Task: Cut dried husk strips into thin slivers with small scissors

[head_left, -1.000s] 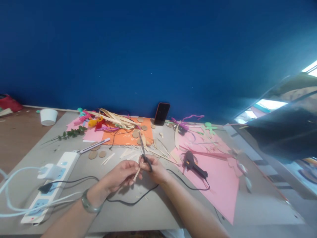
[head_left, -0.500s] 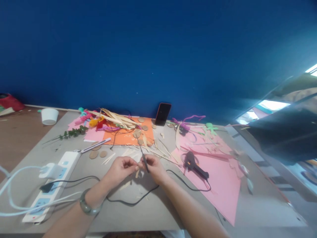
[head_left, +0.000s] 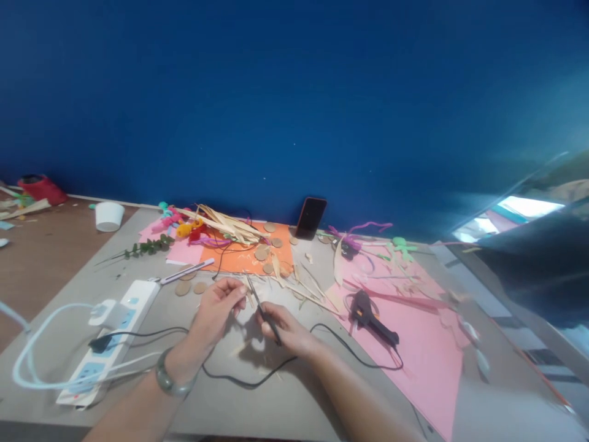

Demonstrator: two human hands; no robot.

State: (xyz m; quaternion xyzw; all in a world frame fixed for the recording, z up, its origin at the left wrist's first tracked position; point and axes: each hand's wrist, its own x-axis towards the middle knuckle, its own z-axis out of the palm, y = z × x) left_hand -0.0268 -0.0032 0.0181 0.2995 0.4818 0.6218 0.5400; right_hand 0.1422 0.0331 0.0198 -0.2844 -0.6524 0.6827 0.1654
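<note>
The counter [head_left: 257, 412] is grey and carries scattered craft materials. At the near side, a green bracelet [head_left: 168, 376] is worn on the left wrist. The left hand [head_left: 219, 312] is raised over the middle of the counter, its thumb and fingers curled toward one another; whether they are closed on a pale sliver cannot be told. The right hand [head_left: 286, 331], just beside it, has its fingers gripping a pair of dark scissors [head_left: 261, 307]. The blades point away from the person, tips near the left fingertips.

A black cord [head_left: 243, 385] crosses the counter beneath the hands. To the left lies a white power strip [head_left: 131, 302] with a white plug [head_left: 107, 313] and a black plug [head_left: 100, 342] seated in it. To the right, a black glue gun [head_left: 375, 322] rests on pink paper [head_left: 427, 368].

Beyond the hands, pale loose strips [head_left: 313, 299] lie scattered. Round wooden discs [head_left: 183, 288] lie to the left of these, some on orange paper [head_left: 230, 263]. A bundle of dry strips [head_left: 232, 226] lies across the far part of that paper. Farther back, a dark phone [head_left: 311, 217] stands tilted near the blue wall [head_left: 276, 110]; a white cup [head_left: 109, 217] stands at far left.
</note>
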